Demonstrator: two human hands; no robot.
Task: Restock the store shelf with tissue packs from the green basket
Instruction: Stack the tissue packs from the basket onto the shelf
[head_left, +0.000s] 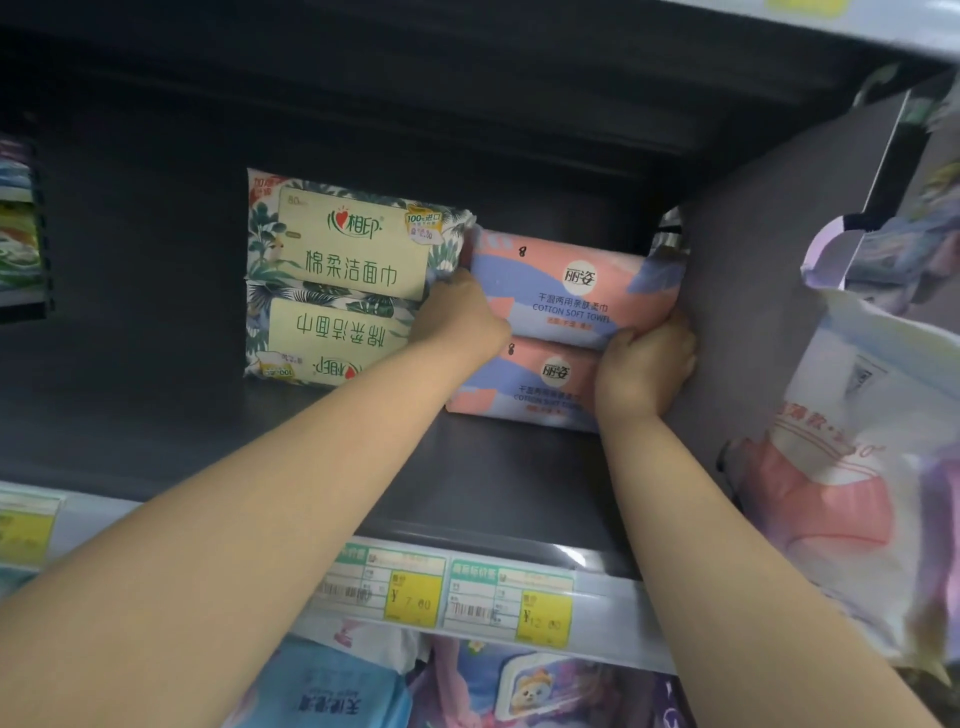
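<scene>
Two pink and purple cotton towel packs are stacked on the dark shelf (519, 483), against a grey divider (753, 291). My left hand (460, 317) grips the left end of the upper pink pack (566, 291). At that pack's lower right corner my right hand (647, 366) grips it, covering part of the lower pink pack (524, 389). To the left stand two stacked green leafy tissue packs (343, 244), the lower green pack (332, 338) printed upside down. The green basket is out of view.
Price tags (415, 592) line the shelf's front rail. More packs lie on the shelf below (337, 696). Right of the divider hang large pale and pink bags (841, 467). Other goods sit at the far left (18, 244). The shelf left of the green packs is bare.
</scene>
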